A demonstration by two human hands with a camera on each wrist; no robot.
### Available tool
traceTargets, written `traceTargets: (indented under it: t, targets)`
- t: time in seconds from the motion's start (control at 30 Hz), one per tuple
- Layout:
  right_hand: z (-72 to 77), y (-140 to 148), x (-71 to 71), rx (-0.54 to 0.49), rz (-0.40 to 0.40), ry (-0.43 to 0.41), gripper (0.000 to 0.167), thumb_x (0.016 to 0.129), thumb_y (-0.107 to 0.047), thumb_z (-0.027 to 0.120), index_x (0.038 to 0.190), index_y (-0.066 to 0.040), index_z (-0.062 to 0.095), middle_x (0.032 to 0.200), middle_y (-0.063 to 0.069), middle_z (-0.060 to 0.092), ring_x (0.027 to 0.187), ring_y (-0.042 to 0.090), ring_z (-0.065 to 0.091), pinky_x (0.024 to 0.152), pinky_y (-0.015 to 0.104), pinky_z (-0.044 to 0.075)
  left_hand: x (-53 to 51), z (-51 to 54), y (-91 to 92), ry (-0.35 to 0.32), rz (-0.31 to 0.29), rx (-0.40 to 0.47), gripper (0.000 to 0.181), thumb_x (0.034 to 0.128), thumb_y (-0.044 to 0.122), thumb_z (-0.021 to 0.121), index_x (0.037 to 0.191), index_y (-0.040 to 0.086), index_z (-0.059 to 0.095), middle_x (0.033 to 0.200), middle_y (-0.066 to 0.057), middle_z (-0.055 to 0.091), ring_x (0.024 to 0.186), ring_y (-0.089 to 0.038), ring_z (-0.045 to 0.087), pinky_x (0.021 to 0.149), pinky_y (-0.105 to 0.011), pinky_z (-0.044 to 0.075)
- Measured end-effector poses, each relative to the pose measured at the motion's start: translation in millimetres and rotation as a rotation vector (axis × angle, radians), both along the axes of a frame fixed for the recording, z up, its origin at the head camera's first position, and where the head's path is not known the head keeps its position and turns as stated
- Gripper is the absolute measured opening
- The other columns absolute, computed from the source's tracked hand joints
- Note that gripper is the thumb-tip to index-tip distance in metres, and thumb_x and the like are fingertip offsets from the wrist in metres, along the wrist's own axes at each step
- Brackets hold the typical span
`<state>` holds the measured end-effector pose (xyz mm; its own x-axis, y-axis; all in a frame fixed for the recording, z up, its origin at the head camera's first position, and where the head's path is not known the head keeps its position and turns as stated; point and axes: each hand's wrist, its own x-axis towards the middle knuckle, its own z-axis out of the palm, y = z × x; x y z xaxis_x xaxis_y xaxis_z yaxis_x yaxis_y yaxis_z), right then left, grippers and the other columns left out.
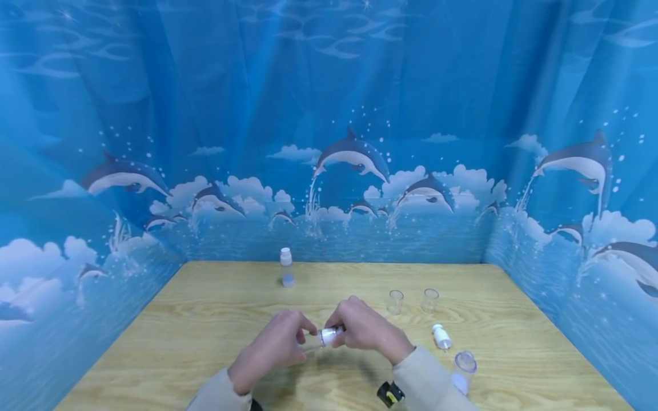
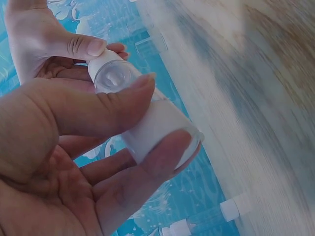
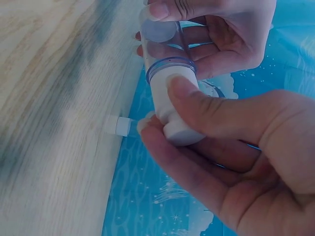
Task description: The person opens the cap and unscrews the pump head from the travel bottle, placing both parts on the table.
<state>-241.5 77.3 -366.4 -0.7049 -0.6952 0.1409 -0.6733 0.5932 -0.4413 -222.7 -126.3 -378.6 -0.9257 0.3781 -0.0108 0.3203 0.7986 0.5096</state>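
Both hands meet above the near middle of the table, joined by one bottle held between them. My left hand (image 1: 277, 342) grips the clear cylinder (image 3: 189, 46) of the bottle, thumb on one side and fingers on the other. A white disc (image 3: 161, 30) sits inside it. From the other end, my right hand (image 1: 364, 326) pinches a white pump top (image 3: 162, 96) between thumb and fingers. The top meets the cylinder's clear rim (image 3: 171, 64); whether it is fully seated, I cannot tell. In the head view the bottle lies nearly level, tilted slightly.
A bottle with a white cap (image 1: 285, 257) stands at the back left. Two clear cups (image 1: 395, 302) are right of the hands. Nearer on the right lie a white pump top (image 1: 441, 337) and a clear purple-rimmed cylinder (image 1: 465, 362). Dolphin-printed curtains (image 1: 329, 114) enclose the table.
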Motion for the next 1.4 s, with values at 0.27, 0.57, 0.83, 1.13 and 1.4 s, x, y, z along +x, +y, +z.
traceTargets:
  t: [0.27, 0.57, 0.83, 1.13, 1.4]
  targets:
    - [-1.5, -0.3, -4.0, -0.034, -0.031, -0.027, 0.020, 0.080, -0.005, 0.085, 0.098, -0.008, 0.081, 0.090, 0.002, 0.080, 0.073, -0.001, 0.066, 0.068, 0.014, 0.054, -0.7, 0.3, -3.0, 0.023, -0.017, 0.013, 0.048, 0.0664, -0.009, 0.082, 0.111, 0.008, 0.078, 0.097, -0.011, 0.078, 0.083, -0.020, 0.070, 0.072, -0.038, 0.062]
    - [-2.0, 2.3, -6.1, -0.034, -0.023, -0.134, 0.030, 0.081, -0.012, 0.085, 0.110, -0.008, 0.077, 0.101, 0.004, 0.079, 0.085, 0.006, 0.069, 0.074, 0.015, 0.054, -2.0, -0.8, -3.4, 0.020, -0.004, 0.002, 0.047, 0.0665, -0.008, 0.084, 0.110, 0.009, 0.078, 0.097, -0.010, 0.078, 0.083, -0.018, 0.070, 0.075, -0.040, 0.062]
    - [-4.3, 6.3, -10.4, -0.039, 0.001, -0.205, 0.028, 0.092, -0.022, 0.077, 0.116, -0.008, 0.073, 0.104, 0.007, 0.077, 0.084, 0.008, 0.070, 0.073, 0.017, 0.055, -3.7, 0.0, -2.0, -0.021, 0.019, 0.003, 0.047, 0.0672, -0.008, 0.084, 0.111, 0.010, 0.078, 0.100, -0.010, 0.078, 0.085, -0.020, 0.070, 0.077, -0.043, 0.062]
    - [-5.3, 6.6, -11.8, -0.039, 0.019, -0.202, 0.021, 0.097, -0.017, 0.070, 0.116, -0.009, 0.073, 0.104, 0.005, 0.077, 0.084, 0.002, 0.068, 0.074, 0.017, 0.056, -2.1, 0.2, -2.4, -0.003, 0.012, 0.005, 0.047, 0.0665, -0.009, 0.083, 0.110, 0.009, 0.078, 0.100, -0.011, 0.078, 0.085, -0.020, 0.070, 0.076, -0.042, 0.062]
    - [-5.4, 5.9, -12.9, -0.044, 0.005, -0.196, 0.019, 0.092, -0.011, 0.075, 0.111, -0.010, 0.075, 0.102, 0.004, 0.077, 0.086, 0.008, 0.068, 0.074, 0.018, 0.055, -2.5, 0.5, -2.4, -0.001, 0.008, 0.003, 0.047, 0.0669, -0.007, 0.085, 0.110, 0.009, 0.078, 0.100, -0.011, 0.078, 0.086, -0.020, 0.071, 0.077, -0.043, 0.062]
